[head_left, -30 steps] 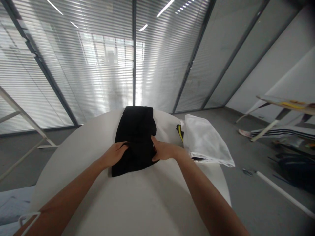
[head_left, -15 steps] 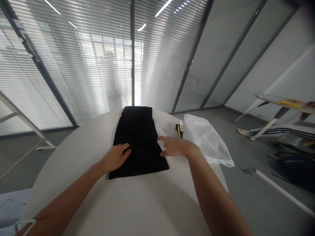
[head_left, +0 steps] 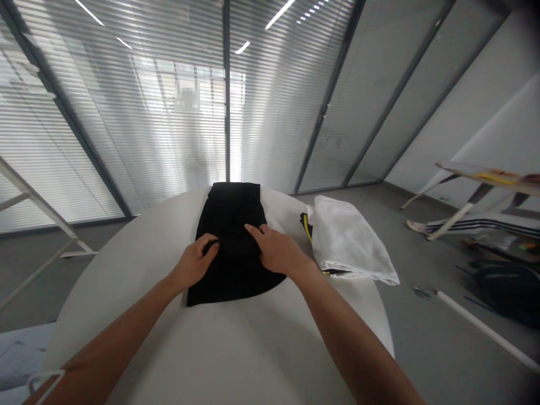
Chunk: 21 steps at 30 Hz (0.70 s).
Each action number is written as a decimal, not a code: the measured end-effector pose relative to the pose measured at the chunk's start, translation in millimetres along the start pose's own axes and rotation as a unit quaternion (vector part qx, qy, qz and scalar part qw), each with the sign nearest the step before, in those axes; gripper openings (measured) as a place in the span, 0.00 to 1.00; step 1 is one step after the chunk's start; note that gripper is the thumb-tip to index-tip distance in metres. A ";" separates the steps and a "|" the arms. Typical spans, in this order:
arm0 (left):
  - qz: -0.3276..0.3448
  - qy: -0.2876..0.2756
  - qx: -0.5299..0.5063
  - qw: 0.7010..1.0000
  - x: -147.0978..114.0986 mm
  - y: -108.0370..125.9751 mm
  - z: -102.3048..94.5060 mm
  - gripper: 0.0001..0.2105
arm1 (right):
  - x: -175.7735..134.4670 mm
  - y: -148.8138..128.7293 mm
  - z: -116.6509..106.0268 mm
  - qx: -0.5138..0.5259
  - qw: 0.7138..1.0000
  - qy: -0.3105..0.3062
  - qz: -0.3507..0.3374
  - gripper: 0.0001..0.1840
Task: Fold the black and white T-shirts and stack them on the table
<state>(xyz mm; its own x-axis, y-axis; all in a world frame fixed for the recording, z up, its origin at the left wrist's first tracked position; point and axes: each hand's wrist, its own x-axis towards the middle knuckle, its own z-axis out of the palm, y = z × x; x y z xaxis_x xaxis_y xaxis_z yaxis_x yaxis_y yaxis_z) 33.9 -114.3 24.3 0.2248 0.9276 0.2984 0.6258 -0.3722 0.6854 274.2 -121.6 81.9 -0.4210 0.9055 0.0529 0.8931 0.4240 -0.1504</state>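
A folded black cloth garment (head_left: 232, 211) lies flat on a round white table (head_left: 219, 349); its exact kind does not show. My left hand (head_left: 194, 261) pinches the cloth near its left edge, thumb against bent fingers. On the right side, my right hand (head_left: 278, 250) grips the cloth, its index finger pointing inward and its other fingers partly hidden. A raised crease runs across the fabric between both hands. The lower right corner of the garment curves upward toward my right hand.
A folded white cloth (head_left: 350, 239) hangs partly over the table's right edge, with a black and yellow piece (head_left: 306, 224) beside it. A wooden-topped table (head_left: 485, 175) stands at the right. A white pole (head_left: 485, 326) lies on the floor. Blinds cover the glass wall.
My right hand has moved left onto the black garment and taken hold of it. A crease has risen between my hands, and the lower right corner has pulled into a curve.
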 end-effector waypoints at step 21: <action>0.123 -0.267 0.225 0.929 -14.5 34.4 -31.6 0.12 | -13.6 37.3 -38.3 0.074 0.960 -0.268 -0.040 0.24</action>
<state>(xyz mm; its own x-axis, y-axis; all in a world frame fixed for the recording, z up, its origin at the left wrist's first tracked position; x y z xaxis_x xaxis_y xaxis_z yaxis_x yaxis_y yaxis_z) 28.5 -141.6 64.5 0.6660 0.7445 -0.0456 0.7281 -0.6356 0.2566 319.3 -117.4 113.4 -0.5445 0.7150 -0.4385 0.8385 0.4499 -0.3075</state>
